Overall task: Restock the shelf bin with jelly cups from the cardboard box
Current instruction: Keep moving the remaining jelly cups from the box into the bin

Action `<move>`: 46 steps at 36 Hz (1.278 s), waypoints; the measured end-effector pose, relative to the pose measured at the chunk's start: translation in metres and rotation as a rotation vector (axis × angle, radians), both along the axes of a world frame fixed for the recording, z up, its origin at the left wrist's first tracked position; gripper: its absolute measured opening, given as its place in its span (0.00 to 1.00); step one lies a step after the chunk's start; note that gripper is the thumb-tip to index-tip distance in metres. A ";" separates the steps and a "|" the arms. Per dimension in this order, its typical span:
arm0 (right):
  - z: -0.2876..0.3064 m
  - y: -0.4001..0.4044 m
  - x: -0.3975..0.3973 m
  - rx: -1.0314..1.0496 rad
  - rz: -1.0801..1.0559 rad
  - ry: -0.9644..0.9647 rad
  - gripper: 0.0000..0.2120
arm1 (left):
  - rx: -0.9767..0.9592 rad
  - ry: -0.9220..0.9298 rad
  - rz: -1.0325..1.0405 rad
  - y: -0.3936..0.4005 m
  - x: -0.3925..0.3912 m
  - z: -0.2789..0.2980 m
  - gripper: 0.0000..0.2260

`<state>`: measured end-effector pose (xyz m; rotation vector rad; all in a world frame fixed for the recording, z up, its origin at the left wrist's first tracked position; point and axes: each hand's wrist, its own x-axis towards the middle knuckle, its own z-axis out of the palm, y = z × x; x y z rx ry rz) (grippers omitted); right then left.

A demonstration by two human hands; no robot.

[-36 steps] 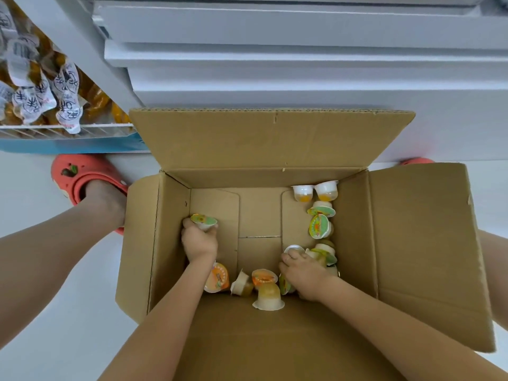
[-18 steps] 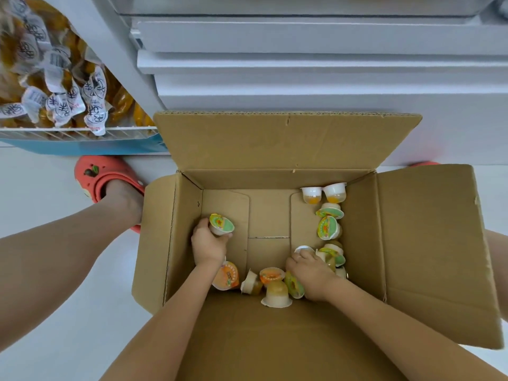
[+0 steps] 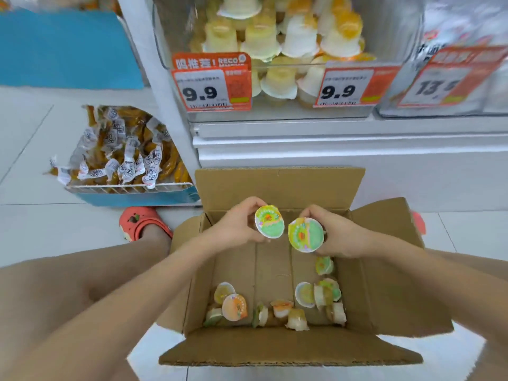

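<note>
Loose cups [image 3: 277, 306]: scattered on the box floor, below and nearer than both hands; more to carry
Box [image 3: 395, 273]: open on the floor, flaps out, so reaching in is easy
Left hand [image 3: 236, 229]: fingers curled round a cup [image 3: 269, 221], foil lid towards the camera
Right hand [image 3: 336, 235]: just beside the left, gripping a second cup [image 3: 305, 234]
Bin [image 3: 277, 50]: above and beyond the hands, already piled with cups; likely next stop

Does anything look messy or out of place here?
Only mildly: the remaining jelly cups lie tumbled on their sides and upside down in the cardboard box, not in rows. Nothing looks spilled or damaged.
</note>
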<state>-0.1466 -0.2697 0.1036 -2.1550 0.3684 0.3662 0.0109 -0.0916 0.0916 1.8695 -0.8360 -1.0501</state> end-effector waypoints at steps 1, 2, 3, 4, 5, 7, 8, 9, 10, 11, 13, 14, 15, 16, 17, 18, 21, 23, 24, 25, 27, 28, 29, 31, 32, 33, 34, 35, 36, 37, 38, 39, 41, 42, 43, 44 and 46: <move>0.016 -0.004 0.004 -0.016 0.001 -0.039 0.23 | -0.026 -0.010 -0.021 -0.002 0.002 0.019 0.24; 0.031 -0.007 0.008 -0.018 -0.006 -0.084 0.23 | -0.054 -0.018 -0.033 -0.003 0.004 0.039 0.24; 0.045 -0.010 0.011 -0.014 -0.019 -0.129 0.23 | -0.066 -0.031 -0.041 -0.003 0.006 0.056 0.23; 0.059 -0.013 0.014 -0.013 -0.037 -0.177 0.23 | -0.072 -0.039 -0.049 -0.003 0.008 0.072 0.23; 0.072 -0.014 0.015 -0.023 -0.056 -0.220 0.23 | -0.073 -0.039 -0.053 -0.002 0.009 0.085 0.23; 0.092 -0.016 0.018 -0.032 -0.077 -0.296 0.23 | -0.072 -0.034 -0.034 0.000 0.010 0.105 0.22; 0.100 -0.016 0.019 -0.023 -0.072 -0.323 0.23 | -0.085 -0.021 -0.007 0.000 0.008 0.112 0.21; 0.106 -0.015 0.021 -0.005 -0.059 -0.344 0.24 | -0.121 0.027 0.031 0.000 0.005 0.116 0.19; 0.110 -0.014 0.024 0.018 -0.044 -0.357 0.24 | -0.175 0.125 0.079 -0.001 0.002 0.119 0.18; 0.113 -0.012 0.027 0.042 -0.029 -0.368 0.25 | -0.230 0.261 0.125 -0.003 -0.002 0.121 0.17; 0.118 -0.008 0.033 0.092 -0.007 -0.384 0.26 | -0.315 0.522 0.194 -0.008 -0.009 0.125 0.16; 0.119 -0.008 0.034 0.121 -0.008 -0.380 0.26 | -0.334 0.604 0.222 -0.011 -0.010 0.125 0.16; 0.120 -0.009 0.035 0.155 -0.010 -0.369 0.27 | -0.345 0.662 0.247 -0.013 -0.010 0.126 0.16; 0.120 -0.010 0.036 0.188 -0.015 -0.356 0.28 | -0.350 0.693 0.265 -0.016 -0.010 0.125 0.16; 0.120 -0.011 0.035 0.216 -0.018 -0.345 0.29 | -0.349 0.702 0.270 -0.018 -0.010 0.124 0.16; 0.119 -0.012 0.035 0.236 -0.020 -0.338 0.30 | -0.343 0.701 0.267 -0.020 -0.010 0.123 0.16; 0.115 -0.011 0.035 0.249 -0.029 -0.336 0.32 | -0.336 0.744 0.244 -0.023 -0.013 0.119 0.17; 0.113 -0.009 0.036 0.241 -0.047 -0.344 0.32 | -0.324 0.759 0.247 -0.025 -0.016 0.118 0.20; 0.113 -0.008 0.036 0.236 -0.053 -0.351 0.32 | -0.318 0.753 0.256 -0.026 -0.016 0.119 0.22; 0.114 -0.007 0.037 0.235 -0.056 -0.357 0.32 | -0.313 0.745 0.270 -0.027 -0.016 0.119 0.24; 0.116 -0.006 0.038 0.245 -0.057 -0.366 0.32 | -0.311 0.732 0.301 -0.027 -0.016 0.121 0.26; 0.117 -0.006 0.038 0.251 -0.059 -0.370 0.32 | -0.314 0.730 0.309 -0.027 -0.016 0.122 0.27; 0.117 -0.005 0.038 0.253 -0.063 -0.375 0.32 | -0.316 0.726 0.312 -0.027 -0.016 0.123 0.27; 0.118 -0.005 0.037 0.241 -0.067 -0.384 0.32 | -0.317 0.724 0.300 -0.026 -0.016 0.124 0.26; 0.118 -0.004 0.036 0.235 -0.068 -0.388 0.32 | -0.318 0.732 0.289 -0.026 -0.017 0.125 0.25; 0.118 -0.004 0.036 0.234 -0.069 -0.393 0.32 | -0.318 0.745 0.279 -0.025 -0.016 0.125 0.24; 0.118 -0.002 0.035 0.236 -0.072 -0.398 0.31 | -0.315 0.759 0.271 -0.025 -0.016 0.125 0.23; 0.118 -0.001 0.035 0.237 -0.074 -0.405 0.31 | -0.311 0.767 0.264 -0.024 -0.016 0.126 0.21; 0.118 0.001 0.035 0.235 -0.078 -0.412 0.30 | -0.307 0.767 0.260 -0.024 -0.016 0.127 0.20; 0.118 0.002 0.035 0.233 -0.083 -0.420 0.30 | -0.306 0.760 0.258 -0.023 -0.015 0.127 0.20; 0.119 0.003 0.034 0.232 -0.088 -0.428 0.29 | -0.307 0.755 0.262 -0.023 -0.016 0.127 0.20; 0.120 0.004 0.034 0.233 -0.092 -0.436 0.29 | -0.308 0.753 0.273 -0.023 -0.016 0.127 0.21; 0.122 0.006 0.034 0.234 -0.099 -0.446 0.29 | -0.310 0.765 0.298 -0.022 -0.016 0.126 0.24; 0.123 0.006 0.034 0.227 -0.104 -0.448 0.29 | -0.314 0.778 0.297 -0.022 -0.017 0.126 0.25; 0.123 0.007 0.035 0.216 -0.112 -0.449 0.29 | -0.318 0.789 0.287 -0.022 -0.017 0.125 0.26; 0.124 0.008 0.035 0.204 -0.119 -0.448 0.29 | -0.318 0.798 0.278 -0.021 -0.017 0.125 0.25; 0.126 0.008 0.036 0.182 -0.125 -0.452 0.28 | -0.310 0.797 0.277 -0.021 -0.017 0.126 0.26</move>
